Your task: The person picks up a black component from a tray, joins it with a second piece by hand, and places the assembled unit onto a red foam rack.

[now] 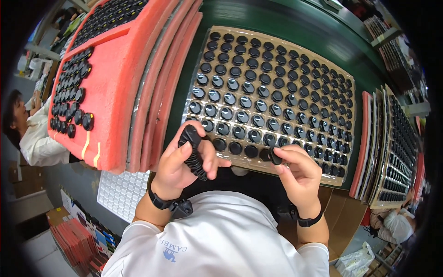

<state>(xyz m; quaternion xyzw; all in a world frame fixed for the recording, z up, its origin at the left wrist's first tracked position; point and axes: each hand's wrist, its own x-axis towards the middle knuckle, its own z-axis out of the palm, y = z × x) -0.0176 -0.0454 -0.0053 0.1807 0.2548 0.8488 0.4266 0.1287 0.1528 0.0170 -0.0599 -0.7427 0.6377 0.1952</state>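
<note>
Left hand [184, 159] is closed around a stack of black round caps [193, 151], fingers curled over it, thumb along the top; the stack runs tilted from above the knuckles down to the palm edge. Right hand [297, 171] pinches a single black cap [275, 157] between thumb and fingertips, held just at the near edge of the clear blister tray [344, 173].

The tray lies on the dark green table [295, 27] directly beyond both hands, nearly full of black caps seated in rows of round pockets. A few pockets in the nearest row, between the two hands, look unfilled; hard to tell exactly which.

Beyond and outboard of the left hand: stacked red foam pads [120, 92], the top one carrying more black caps in rows. Below that, near the left wrist, a white grid tray [120, 191].

Outboard of the right hand: more trays stacked on edge [392, 147], loaded with black caps.

Black bands on both wrists. Another person in a light shirt [34, 138] sits well off to the left-hand side.
</note>
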